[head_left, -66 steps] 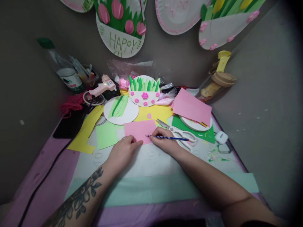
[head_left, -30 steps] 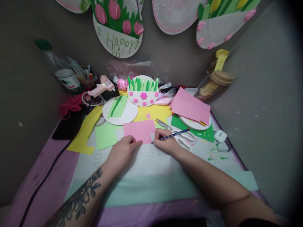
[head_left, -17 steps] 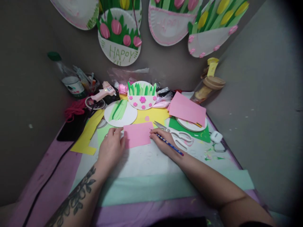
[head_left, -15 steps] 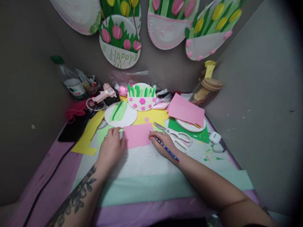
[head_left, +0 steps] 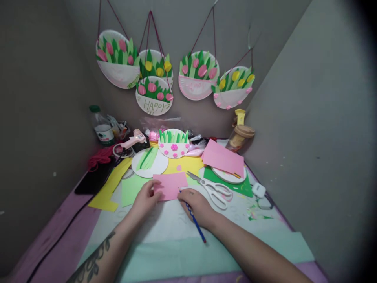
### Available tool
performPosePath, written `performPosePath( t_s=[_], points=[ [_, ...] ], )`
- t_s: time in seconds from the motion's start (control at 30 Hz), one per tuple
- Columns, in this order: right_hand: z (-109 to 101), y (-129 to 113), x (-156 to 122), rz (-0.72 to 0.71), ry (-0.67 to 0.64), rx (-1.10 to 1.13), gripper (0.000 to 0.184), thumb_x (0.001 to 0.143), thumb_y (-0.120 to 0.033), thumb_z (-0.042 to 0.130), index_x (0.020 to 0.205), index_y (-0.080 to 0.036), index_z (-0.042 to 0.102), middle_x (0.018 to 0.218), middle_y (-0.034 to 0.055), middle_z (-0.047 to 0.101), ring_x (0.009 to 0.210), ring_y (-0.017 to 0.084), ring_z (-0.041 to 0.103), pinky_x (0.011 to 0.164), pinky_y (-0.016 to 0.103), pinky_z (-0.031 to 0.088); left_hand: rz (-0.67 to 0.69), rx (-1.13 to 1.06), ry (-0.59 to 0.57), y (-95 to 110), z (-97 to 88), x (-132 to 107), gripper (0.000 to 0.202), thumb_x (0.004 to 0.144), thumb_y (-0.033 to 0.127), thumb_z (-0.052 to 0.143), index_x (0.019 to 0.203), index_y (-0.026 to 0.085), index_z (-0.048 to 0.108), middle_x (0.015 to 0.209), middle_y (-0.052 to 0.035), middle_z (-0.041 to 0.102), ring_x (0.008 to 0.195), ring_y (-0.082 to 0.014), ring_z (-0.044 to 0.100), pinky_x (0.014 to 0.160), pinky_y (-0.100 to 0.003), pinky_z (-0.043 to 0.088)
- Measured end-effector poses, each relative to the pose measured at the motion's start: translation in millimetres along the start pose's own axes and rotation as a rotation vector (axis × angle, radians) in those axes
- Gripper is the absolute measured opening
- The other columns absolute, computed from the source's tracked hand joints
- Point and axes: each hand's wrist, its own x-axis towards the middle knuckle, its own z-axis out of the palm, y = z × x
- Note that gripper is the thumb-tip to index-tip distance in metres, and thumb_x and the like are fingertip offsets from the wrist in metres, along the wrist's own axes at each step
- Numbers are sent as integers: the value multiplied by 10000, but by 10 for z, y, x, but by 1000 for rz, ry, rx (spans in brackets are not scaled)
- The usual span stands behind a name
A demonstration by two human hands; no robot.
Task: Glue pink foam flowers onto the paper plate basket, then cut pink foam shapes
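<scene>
A small sheet of pink paper lies in front of me on the white table cover. My left hand grips its left edge, fingers over the top and thumb near the lower corner. Between the fingers of my right hand is a blue pencil, its tip at the sheet's lower right corner. White-handled scissors lie just beyond my right hand, blades partly apart. Past the sheet is a small pink paper cutout on yellow paper.
A paper plate with green strips and a decorated half-plate basket stand behind. More pink sheets are at right. A glue gun, a bottle and a lidded cup line the back. Finished plate baskets hang on the wall.
The view has tilted up, showing more of the wall. My left hand has closed over the pink sheet's edge, and the pencil has shifted from its right edge to the lower right corner.
</scene>
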Motion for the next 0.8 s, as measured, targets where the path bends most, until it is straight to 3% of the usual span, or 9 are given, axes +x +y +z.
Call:
performPosePath(
  t_s=[0.07,0.13,0.27,0.33,0.4,0.5,0.57,0.7,0.8],
  points=[
    [6,9,5,-25,-32,-17,286,798,-98,491,1042,-195,605,951,71,656,927,206,590,854,333,461,82,119,50,51,8,-24,329,651,250,603,962,164,668,1151,-118,599,1048,-243,575,843,-352,477],
    [14,11,7,-35,-58,-42,357,787,-82,499,1112,-200,587,1018,85,651,982,216,575,885,356,458,129,194,44,82,13,-36,350,672,252,585,994,167,694,1217,-130,589,1163,-267,523,948,-404,433],
    [33,4,4,-87,-71,-106,496,792,-68,466,1262,-214,524,1160,111,615,1109,239,520,943,408,444,62,228,-81,76,17,-31,380,693,290,592,1033,163,705,1083,-110,693,1033,-266,617,973,-452,427],
    [13,-1,7,-115,-62,-142,546,800,-57,441,1317,-226,485,1224,115,585,1146,246,493,955,431,437,82,263,-13,85,-18,-29,382,713,296,576,1041,152,707,1093,-113,691,1024,-261,620,961,-435,439],
    [-68,-4,16,-84,-30,-192,555,800,-41,423,1319,-226,486,1236,117,577,1132,250,496,945,438,439,130,312,141,134,-90,-37,400,746,308,550,1086,152,690,1099,-107,682,963,-239,627,902,-396,474],
    [-351,5,26,142,4,-333,360,824,-78,439,1119,-181,618,1074,132,637,1017,259,547,885,411,454,142,323,401,256,-223,-58,427,780,365,556,1150,177,657,976,-73,688,796,-193,619,769,-333,502],
    [-616,27,8,364,-105,-495,195,846,-158,477,919,-164,659,947,143,656,946,283,577,826,406,455,109,236,494,315,-283,-64,436,775,399,589,1152,189,655,903,-53,684,756,-175,614,728,-296,494],
    [-1051,125,-110,756,-416,-667,128,778,-215,575,866,-151,642,872,156,676,827,307,639,661,354,437,-14,-27,504,264,-302,-13,496,721,407,673,1176,213,643,841,-20,670,746,-143,617,679,-233,476],
    [-1144,229,-202,835,-509,-635,173,733,-211,617,896,-155,630,913,154,681,833,309,651,636,328,407,-77,-219,555,136,-282,78,525,692,380,700,1186,215,635,824,-3,647,684,-101,596,677,-215,488]
  ],
)
